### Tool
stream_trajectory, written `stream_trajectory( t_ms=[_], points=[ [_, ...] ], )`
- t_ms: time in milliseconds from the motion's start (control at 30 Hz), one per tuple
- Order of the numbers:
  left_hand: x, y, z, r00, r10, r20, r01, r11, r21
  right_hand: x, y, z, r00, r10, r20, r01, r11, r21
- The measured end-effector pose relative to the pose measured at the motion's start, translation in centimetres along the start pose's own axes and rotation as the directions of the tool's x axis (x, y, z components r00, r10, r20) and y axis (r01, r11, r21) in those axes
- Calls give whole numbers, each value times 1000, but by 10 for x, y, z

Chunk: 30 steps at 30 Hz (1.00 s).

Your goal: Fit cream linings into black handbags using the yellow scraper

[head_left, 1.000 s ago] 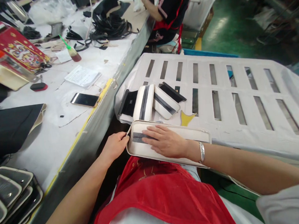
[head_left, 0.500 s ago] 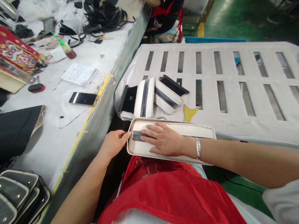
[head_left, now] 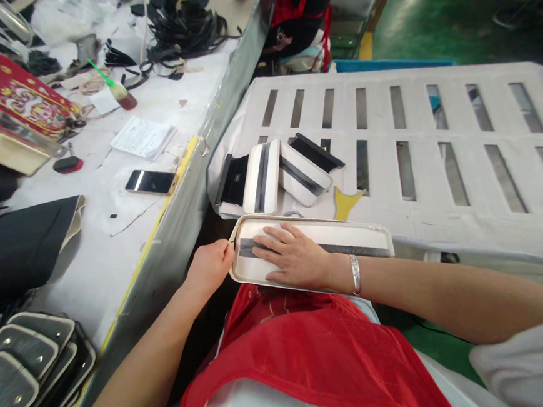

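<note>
A long white panel with rounded corners, a raised rim and a dark grey stripe lies across my lap against the slatted table. My left hand is closed at its left end, thumb and fingers pinching the edge strip. Flat on the panel's inner face rests my right hand, fingers spread, covering part of the stripe. Just beyond the panel are two smaller white pieces with dark stripes, one upright-looking and one slanted, joined to black parts. Beside them is a yellow scrap.
A white slatted table stands ahead. On the left workbench are a phone, a paper pad, a green-tipped bottle, a red box and stacked dark panels. A person sits beyond.
My left fingers have turned over and curled tighter at the panel's left end, pulling slightly on the edge strip. My right hand stays flat, shifted slightly left.
</note>
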<state>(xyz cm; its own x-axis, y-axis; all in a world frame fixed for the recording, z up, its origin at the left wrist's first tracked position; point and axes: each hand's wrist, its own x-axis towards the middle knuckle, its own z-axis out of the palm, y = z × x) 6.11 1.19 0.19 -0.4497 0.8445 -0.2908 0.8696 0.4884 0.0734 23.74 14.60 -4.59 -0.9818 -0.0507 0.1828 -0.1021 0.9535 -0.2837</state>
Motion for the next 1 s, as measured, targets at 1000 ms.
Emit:
stream_trajectory(
  t_ms=[1000],
  points=[
    [55, 120, 0, 546, 804, -235, -831, 556, -24, -184, 55, -36, 13, 968, 252, -480, -215, 851]
  ],
)
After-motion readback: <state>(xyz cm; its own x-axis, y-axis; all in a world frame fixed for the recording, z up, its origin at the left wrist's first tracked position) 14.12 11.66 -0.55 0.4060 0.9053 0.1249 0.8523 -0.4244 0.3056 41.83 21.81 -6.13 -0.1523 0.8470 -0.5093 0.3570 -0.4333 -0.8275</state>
